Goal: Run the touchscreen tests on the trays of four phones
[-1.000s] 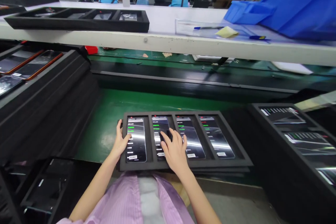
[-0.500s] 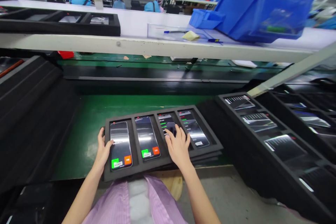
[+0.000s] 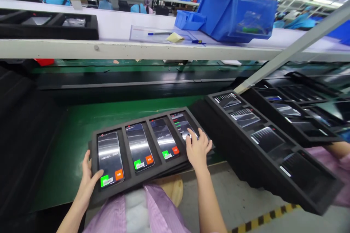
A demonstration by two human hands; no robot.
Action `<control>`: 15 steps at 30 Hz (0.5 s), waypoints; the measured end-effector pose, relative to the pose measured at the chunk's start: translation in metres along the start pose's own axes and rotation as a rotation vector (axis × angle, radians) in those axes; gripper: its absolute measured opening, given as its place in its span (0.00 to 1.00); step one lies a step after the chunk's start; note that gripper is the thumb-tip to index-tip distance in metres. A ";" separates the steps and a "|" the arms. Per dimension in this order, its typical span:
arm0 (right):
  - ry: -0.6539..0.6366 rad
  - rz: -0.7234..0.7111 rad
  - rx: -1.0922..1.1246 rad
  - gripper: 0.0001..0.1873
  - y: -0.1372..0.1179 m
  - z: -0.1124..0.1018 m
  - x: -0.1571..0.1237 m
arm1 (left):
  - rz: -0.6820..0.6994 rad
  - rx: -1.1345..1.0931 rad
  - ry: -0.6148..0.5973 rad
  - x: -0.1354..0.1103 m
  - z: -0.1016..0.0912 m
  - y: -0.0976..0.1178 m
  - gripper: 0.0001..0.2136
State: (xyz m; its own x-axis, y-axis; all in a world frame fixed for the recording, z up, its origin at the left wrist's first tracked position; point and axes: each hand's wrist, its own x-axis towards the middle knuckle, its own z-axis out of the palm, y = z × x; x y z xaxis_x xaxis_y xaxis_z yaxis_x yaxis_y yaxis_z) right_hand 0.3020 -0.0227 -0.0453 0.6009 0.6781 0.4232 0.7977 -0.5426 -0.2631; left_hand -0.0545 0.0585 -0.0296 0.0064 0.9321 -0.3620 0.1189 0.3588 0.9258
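Observation:
A black foam tray (image 3: 127, 181) lies at a slant on the green bench, apparently atop another tray. My left hand (image 3: 89, 179) grips its left end, fingers outside and thumb over the rim beside the first phone (image 3: 109, 154). That phone, the second phone (image 3: 139, 145) and the third phone (image 3: 163, 134) each show a green and an orange-red square low on the screen. Over the fourth phone (image 3: 180, 122), which shows green text lines, my right hand (image 3: 199, 149) is spread, fingertips at the screen. Part of that phone is hidden under the hand.
To the right stands a tall stack of black trays (image 3: 237, 136) with phones in the top one. Another dark stack (image 3: 24, 138) rises at left. A white shelf (image 3: 115, 49) crosses ahead, carrying blue bins (image 3: 218, 16) and a pen (image 3: 160, 33). A person's purple sleeve (image 3: 339, 167) shows far right.
My right hand has gone from the third phone to the fourth. Green and orange-red squares now show on the third phone. The whole view has shifted, with the tray farther left in it.

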 end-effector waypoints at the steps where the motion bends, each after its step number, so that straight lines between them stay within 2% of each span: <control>1: 0.011 0.016 0.023 0.23 0.005 -0.001 -0.003 | 0.016 0.011 -0.020 -0.005 -0.002 -0.002 0.43; 4: 0.049 0.063 0.084 0.23 0.022 -0.002 -0.010 | 0.033 0.055 -0.061 -0.016 -0.005 -0.005 0.48; 8: 0.089 0.097 0.102 0.22 0.037 0.000 -0.013 | 0.027 0.114 -0.047 -0.017 -0.004 -0.005 0.52; 15: 0.002 0.075 0.022 0.22 0.035 -0.003 -0.001 | 0.087 0.183 -0.038 -0.008 -0.006 -0.015 0.51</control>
State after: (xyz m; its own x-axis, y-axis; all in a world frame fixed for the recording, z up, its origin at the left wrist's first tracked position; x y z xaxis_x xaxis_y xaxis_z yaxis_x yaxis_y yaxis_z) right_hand 0.3294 -0.0440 -0.0521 0.6586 0.6350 0.4038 0.7516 -0.5808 -0.3126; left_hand -0.0627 0.0454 -0.0402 0.0617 0.9553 -0.2890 0.2947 0.2592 0.9198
